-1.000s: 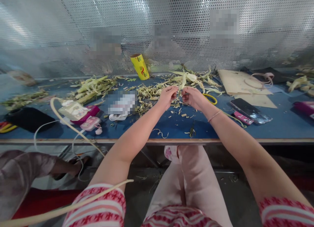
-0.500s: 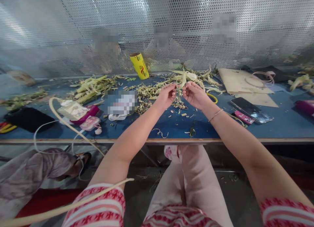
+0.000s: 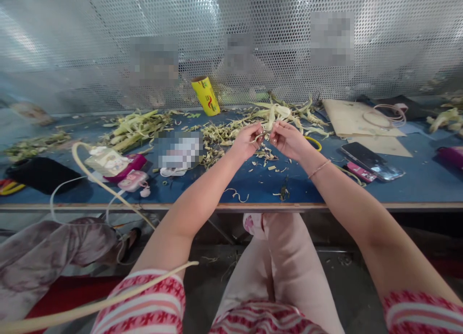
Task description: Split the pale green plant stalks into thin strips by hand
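Over the middle of the blue table, my left hand [image 3: 249, 140] and my right hand [image 3: 285, 138] meet almost fingertip to fingertip, both pinched closed. A thin greenish strip of plant husk [image 3: 261, 135] shows at the left fingers and reaches across the small gap towards the right ones. Whether the right fingers grip its other end is hard to make out. Just behind the hands lies a heap of pale, dry husk strips [image 3: 271, 113], with small crumbled bits [image 3: 220, 133] spread to its left.
A yellow tube [image 3: 206, 96] stands by the perforated metal screen [image 3: 275, 16]. To the right lie brown paper [image 3: 347, 119] and a dark phone [image 3: 372, 160]. A pink case [image 3: 133, 180] and a black pouch [image 3: 43, 174] are at left. A long pale strand [image 3: 108, 300] crosses my left sleeve.
The strip between my fingers hung downwards before and now lies more sideways by my left hand. Both hands stay in nearly the same spot. The view has shifted slightly.
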Motion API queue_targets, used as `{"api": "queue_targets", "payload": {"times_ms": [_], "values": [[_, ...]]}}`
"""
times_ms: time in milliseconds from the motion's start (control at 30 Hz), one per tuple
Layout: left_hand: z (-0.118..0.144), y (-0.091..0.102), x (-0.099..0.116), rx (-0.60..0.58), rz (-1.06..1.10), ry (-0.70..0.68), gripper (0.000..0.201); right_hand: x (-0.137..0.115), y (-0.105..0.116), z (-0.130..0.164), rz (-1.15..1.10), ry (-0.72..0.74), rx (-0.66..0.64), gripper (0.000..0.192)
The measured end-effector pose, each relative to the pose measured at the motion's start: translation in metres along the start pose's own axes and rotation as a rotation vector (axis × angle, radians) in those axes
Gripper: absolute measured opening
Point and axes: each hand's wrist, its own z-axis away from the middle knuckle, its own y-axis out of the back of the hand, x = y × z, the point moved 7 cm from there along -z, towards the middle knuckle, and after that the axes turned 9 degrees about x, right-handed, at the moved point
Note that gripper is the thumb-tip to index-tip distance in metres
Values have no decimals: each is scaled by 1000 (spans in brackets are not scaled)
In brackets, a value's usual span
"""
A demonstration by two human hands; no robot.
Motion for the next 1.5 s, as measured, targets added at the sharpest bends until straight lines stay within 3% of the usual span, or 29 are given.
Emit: {"api": "queue_targets", "payload": {"times_ms": [200,400,700,833,967,1100,1200,1367,1500], "values": [[4,-4,15,-115,-65,-165,31,-2,4,0,75,20,-32,23],[5,-7,15,-234,-463,-352,36,-2,3,1,53,5,-53,23],[6,-11,3,-314,-416,-312,16,-3,8,-2,35,-7,28,23],[13,-12,13,-299,-581,-406,21,-3,9,-1,24,-19,42,23],[21,-17,27,-270,-844,-615,17,-4,8,1,63,-17,39,23],[27,-20,34,-290,-898,-711,20,-4,8,0,59,4,18,22],[27,-19,30,-308,-828,-666,23,-2,9,-2,67,-1,26,23],[17,-16,8,-291,-361,-321,32,0,6,0,35,-33,18,22],[13,-19,-3,-221,-168,-176,34,0,3,2,23,-43,7,24]]}}
